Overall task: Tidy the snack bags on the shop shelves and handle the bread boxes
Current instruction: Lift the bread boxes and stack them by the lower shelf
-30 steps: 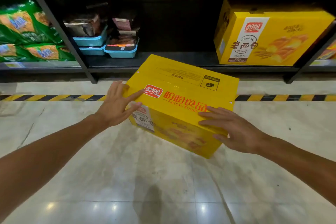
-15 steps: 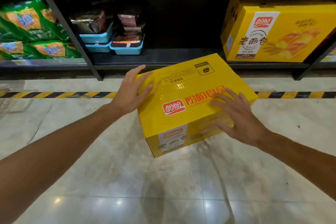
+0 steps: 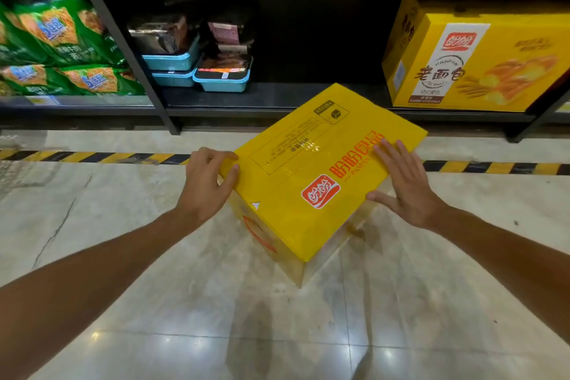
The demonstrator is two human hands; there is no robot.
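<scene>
The sealed yellow cardboard bread box (image 3: pixel 320 170) has swung round on the floor, one corner now nearest. The left hand (image 3: pixel 206 182) curls its fingers over the left corner and the right hand (image 3: pixel 404 185) lies flat, fingers spread, on top. It is probably being squared for the black bottom shelf (image 3: pixel 277 99) beside the second yellow box (image 3: pixel 475 62).

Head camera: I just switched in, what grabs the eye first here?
The bright yellow bread box at centre, over the pale tiled floor, with the left hand gripping its left corner and the right hand flat on its top at the right edge. Behind, a matching yellow box sits on the dark shelf at right, and green snack bags fill the left bay.
</scene>
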